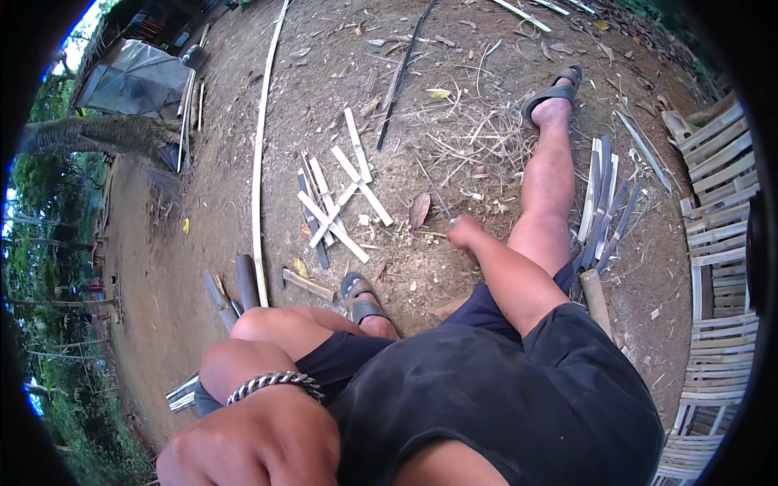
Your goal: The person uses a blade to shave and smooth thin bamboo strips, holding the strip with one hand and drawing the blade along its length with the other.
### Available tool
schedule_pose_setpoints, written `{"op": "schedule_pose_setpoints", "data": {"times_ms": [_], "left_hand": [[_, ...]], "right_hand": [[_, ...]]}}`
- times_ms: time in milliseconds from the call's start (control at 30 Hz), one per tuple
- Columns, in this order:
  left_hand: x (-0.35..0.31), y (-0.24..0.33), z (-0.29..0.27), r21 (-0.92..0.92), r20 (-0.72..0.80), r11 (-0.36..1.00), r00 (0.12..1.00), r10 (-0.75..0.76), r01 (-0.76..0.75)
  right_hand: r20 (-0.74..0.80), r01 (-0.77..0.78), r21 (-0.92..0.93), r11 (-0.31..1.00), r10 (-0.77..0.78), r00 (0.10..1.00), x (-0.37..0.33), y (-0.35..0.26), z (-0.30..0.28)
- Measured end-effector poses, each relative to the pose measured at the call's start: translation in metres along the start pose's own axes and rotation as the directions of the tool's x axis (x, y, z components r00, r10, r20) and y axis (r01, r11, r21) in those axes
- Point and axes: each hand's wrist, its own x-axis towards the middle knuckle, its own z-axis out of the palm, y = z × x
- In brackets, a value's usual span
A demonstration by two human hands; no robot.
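My right hand (pixel 464 232) is closed around the handle end of a long, thin-bladed knife (pixel 436 189), held low over the ground between my legs. Its blade points forward and slightly left. A brown dry leaf (pixel 419 211) lies just left of the blade. My left hand (pixel 243 445) is raised close at the lower left, with a chain bracelet (pixel 275 384) on that wrist; the knuckles show, but its fingers run out of the picture. Pale split strips (pixel 332 227) lie crossed on the dirt ahead, near my left sandal (pixel 362 298).
A hatchet-like tool with a wooden handle (pixel 309 285) lies by my left foot. A bundle of dark and pale strips (pixel 601 202) rests beside my right leg. One long pale strip (pixel 261 138) runs away at left. A slatted bamboo bench (pixel 717 235) stands at right. Curly shavings (pixel 486 138) cover the ground ahead.
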Motion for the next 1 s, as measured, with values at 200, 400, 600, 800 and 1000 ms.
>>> {"op": "schedule_pose_setpoints", "data": {"times_ms": [200,400,600,800,1000], "left_hand": [[-0.008,0.012,-0.013,0.092,-0.064,0.995,0.997,-0.041,0.047],[-0.023,0.035,-0.047,0.147,-0.144,0.899,0.908,-0.393,0.413],[-0.099,0.082,-0.157,0.533,-0.761,-0.133,0.404,-0.508,0.836],[-0.242,0.068,-0.297,0.342,-0.722,-0.805,-0.413,-0.556,0.485],[-0.385,0.046,-0.389,0.534,-0.646,-0.843,-0.612,-0.457,0.066]], "right_hand": [[-0.017,-0.026,0.000,1.000,0.026,1.000,0.007,0.001,0.010],[-0.019,-0.012,-0.043,0.999,0.011,1.000,0.012,-0.004,0.004],[0.175,-0.118,0.471,0.874,0.038,0.984,-0.010,-0.025,0.004],[0.342,-0.300,0.862,0.409,-0.032,0.939,-0.042,-0.056,-0.012],[0.433,-0.423,0.837,0.347,0.053,0.900,-0.047,-0.060,-0.023]]}}
